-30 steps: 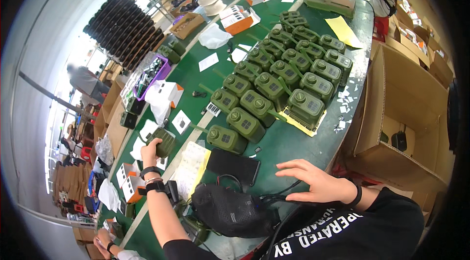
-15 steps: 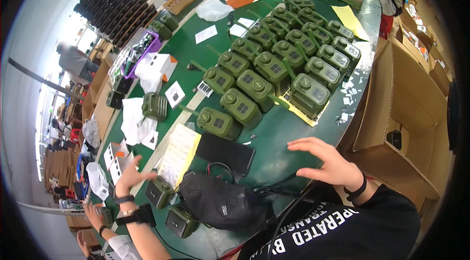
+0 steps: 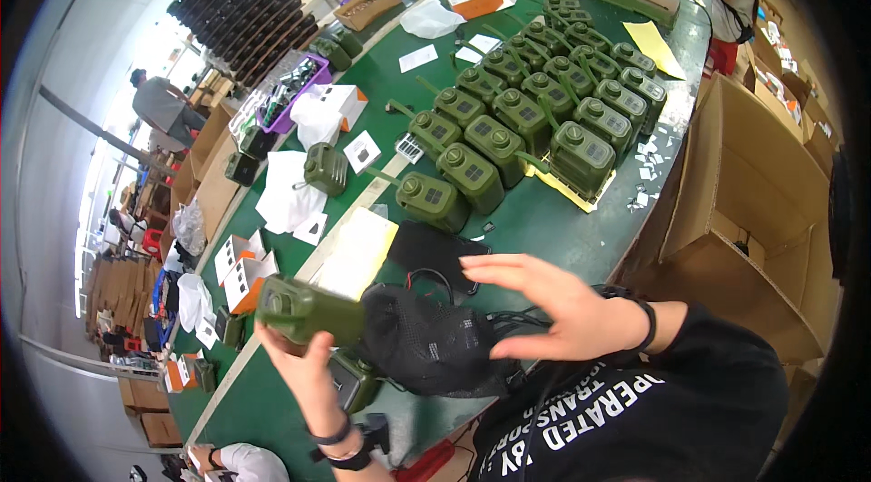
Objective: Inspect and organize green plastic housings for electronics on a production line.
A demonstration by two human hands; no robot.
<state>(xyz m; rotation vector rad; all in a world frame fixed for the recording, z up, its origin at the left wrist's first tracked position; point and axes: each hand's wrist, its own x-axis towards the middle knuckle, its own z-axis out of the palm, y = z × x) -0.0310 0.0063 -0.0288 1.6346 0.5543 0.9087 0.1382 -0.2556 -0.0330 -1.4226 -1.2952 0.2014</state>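
Note:
In my left hand is a green jerrycan-shaped device with a round cap on top, lifted over the table's left part. The thumb and fingers wrap round its lower end. My right hand is open, fingers stretched to the left and thumb apart, holding nothing above the right end of a black mesh pouch. Beneath my left hand another green device lies on the table, partly hidden. Beyond the pouch is a black phone-like slab, beside a paper sheet.
Rows of green devices with straps stand ahead on the green table. A large cardboard box is at the right. White boxes and plastic wrap lie left. A co-worker's arm reaches in at lower left.
My left hand has taken hold of a green device and raised it. My right hand has moved left toward the pouch. The view has shifted; the co-worker's hands have withdrawn downward.

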